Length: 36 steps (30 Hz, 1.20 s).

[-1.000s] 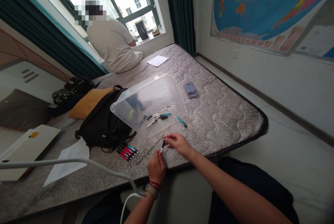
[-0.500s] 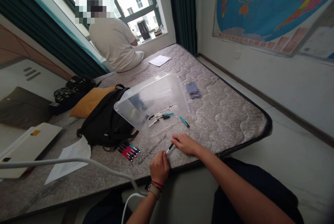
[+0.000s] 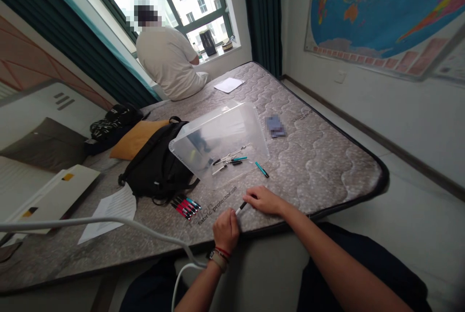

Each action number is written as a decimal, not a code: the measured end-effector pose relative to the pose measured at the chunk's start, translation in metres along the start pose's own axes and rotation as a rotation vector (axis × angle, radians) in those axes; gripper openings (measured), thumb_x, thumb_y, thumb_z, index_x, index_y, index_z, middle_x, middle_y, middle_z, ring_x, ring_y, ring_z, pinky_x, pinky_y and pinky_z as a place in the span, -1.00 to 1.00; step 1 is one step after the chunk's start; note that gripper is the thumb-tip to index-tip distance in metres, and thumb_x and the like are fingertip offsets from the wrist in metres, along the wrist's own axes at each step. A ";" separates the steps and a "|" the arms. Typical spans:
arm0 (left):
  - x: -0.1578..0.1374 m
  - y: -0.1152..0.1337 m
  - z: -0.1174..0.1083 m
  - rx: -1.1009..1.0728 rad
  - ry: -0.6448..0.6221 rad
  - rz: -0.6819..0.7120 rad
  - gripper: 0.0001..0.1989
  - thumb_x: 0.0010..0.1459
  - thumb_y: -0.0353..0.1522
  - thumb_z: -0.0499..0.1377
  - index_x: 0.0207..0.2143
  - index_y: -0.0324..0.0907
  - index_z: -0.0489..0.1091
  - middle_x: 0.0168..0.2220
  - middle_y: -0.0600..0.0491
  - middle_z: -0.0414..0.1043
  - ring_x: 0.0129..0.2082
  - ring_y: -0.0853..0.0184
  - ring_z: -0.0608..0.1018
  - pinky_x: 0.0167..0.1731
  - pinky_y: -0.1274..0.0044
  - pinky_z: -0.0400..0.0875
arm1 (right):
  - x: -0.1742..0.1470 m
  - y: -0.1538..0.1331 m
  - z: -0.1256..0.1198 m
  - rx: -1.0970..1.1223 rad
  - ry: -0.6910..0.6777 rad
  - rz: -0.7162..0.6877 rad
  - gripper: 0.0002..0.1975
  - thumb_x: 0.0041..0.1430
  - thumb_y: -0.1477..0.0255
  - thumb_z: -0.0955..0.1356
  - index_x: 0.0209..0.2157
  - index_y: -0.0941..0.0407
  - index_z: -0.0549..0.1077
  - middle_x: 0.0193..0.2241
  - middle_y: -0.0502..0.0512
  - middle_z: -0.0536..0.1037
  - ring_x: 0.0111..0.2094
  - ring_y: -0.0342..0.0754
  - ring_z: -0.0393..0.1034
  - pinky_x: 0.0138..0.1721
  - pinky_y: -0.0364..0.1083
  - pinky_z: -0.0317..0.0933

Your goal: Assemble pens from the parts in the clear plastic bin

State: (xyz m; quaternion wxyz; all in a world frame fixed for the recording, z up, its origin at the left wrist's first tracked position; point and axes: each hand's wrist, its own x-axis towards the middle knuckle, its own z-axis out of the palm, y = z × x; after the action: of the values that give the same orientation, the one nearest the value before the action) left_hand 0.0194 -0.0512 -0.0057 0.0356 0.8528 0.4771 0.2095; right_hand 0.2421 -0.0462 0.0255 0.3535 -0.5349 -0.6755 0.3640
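Left hand (image 3: pixel 225 229): one, curled around the pale end of a black-and-white pen (image 3: pixel 243 206); red band at the wrist. Right hand (image 3: pixel 264 199): one, fingers closed on the same pen's dark end. The pen was slanted between the two, above the near edge of a quilted mattress (image 3: pixel 319 157); whether the dark part was a cap or a grip could not be told.

Translucent plastic bin (image 3: pixel 228 128): one, apparently tipped on its side, mouth toward the hands. Loose pens (image 3: pixel 237 162): several, black, white and teal, crossed in a heap inside the bin near the mouth. Teal pen with black end (image 3: pixel 262 169): one, apart from the heap, by the bin's lower lip.

Row of pens (image 3: pixel 186 207): red, black and teal, side by side on the mattress, left of the hands. Black backpack (image 3: pixel 152 171): one, close against the bin.

Hazards, as judged: a sudden give under a two-handed pull could have sent the pen over the near edge; a knock to the bin could have rolled its contents out; a sweep of the left hand could have scattered the row; the pale cable (image 3: pixel 152 234) in the foreground might have snagged the left forearm.
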 end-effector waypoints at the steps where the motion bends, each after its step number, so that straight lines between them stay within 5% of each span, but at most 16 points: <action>1: 0.000 0.000 0.000 -0.001 -0.003 -0.001 -0.64 0.40 -0.37 -0.13 -0.42 -0.13 0.33 -0.49 0.05 0.44 -0.45 0.33 0.50 -0.43 0.52 0.20 | 0.000 0.000 0.000 0.005 -0.009 -0.006 -0.62 0.28 0.25 0.28 -0.57 0.14 0.40 -0.59 -0.01 0.42 -0.50 -0.13 0.23 -0.44 -0.14 -0.06; 13: 0.001 0.006 -0.004 0.031 -0.031 -0.017 -0.65 0.38 -0.39 -0.13 -0.44 -0.15 0.31 -0.50 0.03 0.41 -0.46 0.34 0.47 -0.42 0.52 0.16 | 0.002 -0.003 0.009 0.133 -0.048 0.168 -0.46 0.27 0.12 0.17 -0.72 0.08 0.14 -0.76 -0.09 0.16 -0.64 -0.16 0.03 -0.52 -0.10 -0.15; 17: 0.001 0.006 -0.006 -0.001 -0.049 -0.045 -0.63 0.38 -0.38 -0.16 -0.44 -0.14 0.30 -0.50 0.03 0.41 -0.45 0.33 0.47 -0.41 0.52 0.16 | 0.000 -0.003 0.006 0.200 -0.089 0.173 -0.46 0.29 0.09 0.17 -0.68 0.09 0.21 -0.78 -0.08 0.21 -0.65 -0.15 0.11 -0.51 -0.12 -0.07; 23: 0.003 0.005 -0.011 -0.034 -0.119 -0.030 -0.66 0.38 -0.25 -0.08 -0.44 -0.13 0.29 -0.49 0.05 0.41 -0.47 0.33 0.44 -0.44 0.51 0.11 | 0.002 0.000 0.008 0.041 0.063 0.029 -0.55 0.30 0.15 0.21 -0.59 0.12 0.28 -0.61 -0.03 0.35 -0.50 -0.13 0.20 -0.43 -0.13 -0.05; 29: 0.000 0.006 -0.007 -0.073 -0.090 -0.091 -0.66 0.35 -0.22 -0.03 -0.47 -0.12 0.30 -0.53 0.05 0.36 -0.49 0.32 0.40 -0.45 0.52 0.08 | 0.005 0.003 0.017 0.113 0.075 0.089 -0.46 0.29 0.07 0.18 -0.66 0.11 0.21 -0.67 -0.05 0.28 -0.55 -0.15 0.15 -0.47 -0.13 -0.08; 32: 0.005 0.012 -0.006 -0.268 -0.054 -0.207 -0.68 0.29 -0.16 0.06 -0.48 -0.13 0.33 -0.56 0.09 0.29 -0.51 0.35 0.35 -0.46 0.54 0.07 | 0.007 0.006 0.027 0.265 0.112 0.186 -0.43 0.27 0.01 0.18 -0.68 0.09 0.16 -0.73 -0.07 0.23 -0.61 -0.16 0.14 -0.53 -0.15 -0.06; 36: 0.023 0.034 -0.021 -0.963 0.001 -0.669 -0.60 0.23 -0.01 0.09 -0.44 -0.14 0.31 -0.65 0.22 0.06 -0.65 0.45 0.16 -0.59 0.59 0.01 | 0.009 0.007 0.039 0.662 0.092 0.326 -0.37 0.30 -0.08 0.01 -0.65 0.05 0.18 -0.81 -0.10 0.17 -0.74 -0.16 0.14 -0.63 -0.16 0.00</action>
State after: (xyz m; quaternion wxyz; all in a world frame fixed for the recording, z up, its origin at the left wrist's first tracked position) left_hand 0.0490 -0.0541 0.0296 0.4830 0.5434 0.5716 0.3803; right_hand 0.2098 -0.0407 0.0010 0.4747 -0.5079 -0.4109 0.5898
